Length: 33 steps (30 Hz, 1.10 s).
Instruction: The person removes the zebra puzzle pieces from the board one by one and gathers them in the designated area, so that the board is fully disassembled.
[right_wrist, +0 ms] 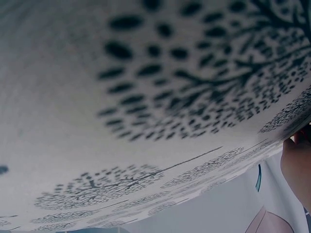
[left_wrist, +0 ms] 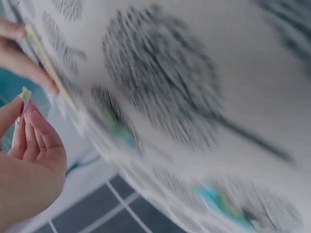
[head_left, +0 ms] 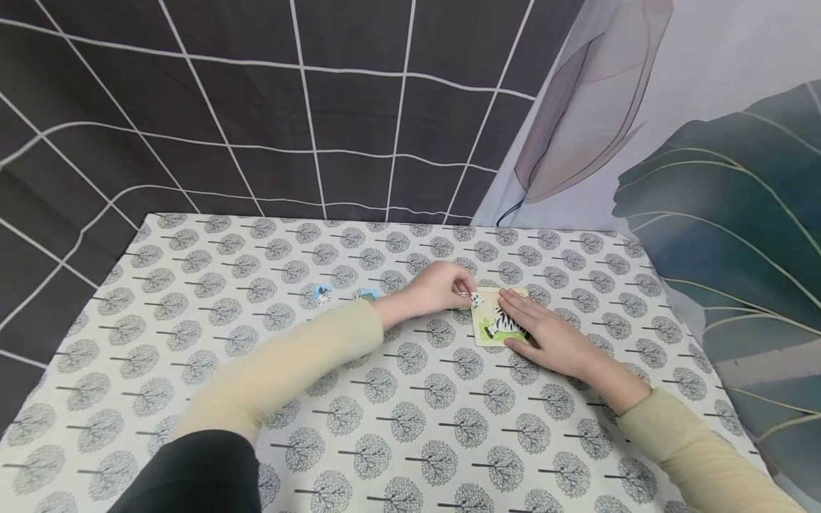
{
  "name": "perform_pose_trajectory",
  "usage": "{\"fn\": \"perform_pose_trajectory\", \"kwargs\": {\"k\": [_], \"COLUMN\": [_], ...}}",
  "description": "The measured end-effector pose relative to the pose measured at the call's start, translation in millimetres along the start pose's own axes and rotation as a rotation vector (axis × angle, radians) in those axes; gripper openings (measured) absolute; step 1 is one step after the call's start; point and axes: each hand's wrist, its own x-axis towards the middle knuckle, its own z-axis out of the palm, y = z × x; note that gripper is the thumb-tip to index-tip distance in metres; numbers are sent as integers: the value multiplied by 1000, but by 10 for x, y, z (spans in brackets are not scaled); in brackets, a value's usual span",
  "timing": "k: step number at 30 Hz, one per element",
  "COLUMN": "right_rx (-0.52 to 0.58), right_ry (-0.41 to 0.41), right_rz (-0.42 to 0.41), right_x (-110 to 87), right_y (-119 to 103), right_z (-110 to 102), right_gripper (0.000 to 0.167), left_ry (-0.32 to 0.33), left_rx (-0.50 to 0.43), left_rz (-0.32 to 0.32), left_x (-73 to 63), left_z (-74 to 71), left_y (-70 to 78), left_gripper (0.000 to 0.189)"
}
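A zebra puzzle board [head_left: 482, 332] with a pale rim lies on the patterned cloth. My right hand [head_left: 545, 335] rests on its right part with fingers extended, covering some of the zebra. At the board's upper left corner, my left hand [head_left: 442, 286] pinches a small puzzle piece [head_left: 476, 299] between thumb and finger. The left wrist view shows that pinched puzzle piece [left_wrist: 24, 99] edge-on, raised off the cloth, near the board's edge [left_wrist: 51, 73]. Part of a hand [right_wrist: 297, 165] appears at the right side of the right wrist view.
Two loose blue-edged puzzle pieces lie left of the board: one with black and white markings [head_left: 322, 293], another with green [head_left: 367, 293], partly behind the left arm. A tree-print cloth [head_left: 398, 456] covers the table. A dark gridded curtain [head_left: 256, 107] hangs behind.
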Motion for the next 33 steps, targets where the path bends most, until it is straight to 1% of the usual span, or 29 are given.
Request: {"fn": "perform_pose_trajectory", "kwargs": {"k": [3,6,8,10,13,15,20,23,25,30,33], "right_rx": [1,-2,-4,-4,-2,0,-1,-2,-2,-3,-4], "right_ry": [-4,-2,-6,-11,-20,-22,-26,-25,-24,-22,-22], "right_rz": [-2,-3,-1,2,9,11,8,6,8,12,14], "right_x": [2,0,-2,-4,-4,-1,11,15,16,10,8], "right_y": [12,20,20,17,15,14,14,17,18,17,21], "right_z": [-1,2,-2,-7,-11,-8,20,33,37,31,22], "right_gripper": [75,74,74,74,75,75,76,76,76,76,76], "left_ry": [31,61,69,77,84,96,109,105,95,63,52], "left_rx": [-45,-74,-89,-76,-41,-24,-41,-27,-17,-20,-14], "left_rz": [-26,-68,-98,-124,-147,-164,-215,-242,-271,-344,-352], "left_x": [-124,-281,-401,-522,-703,-824,-1137,-1317,-1425,-1633,-1710], "left_z": [-168,-320,-412,-493,-591,-643,-739,-800,-841,-945,-992], "left_y": [-73,-169,-238,-312,-426,-497,-663,-763,-822,-940,-1010], "left_gripper": [17,17,18,18,18,19,20,19,18,20,21]}}
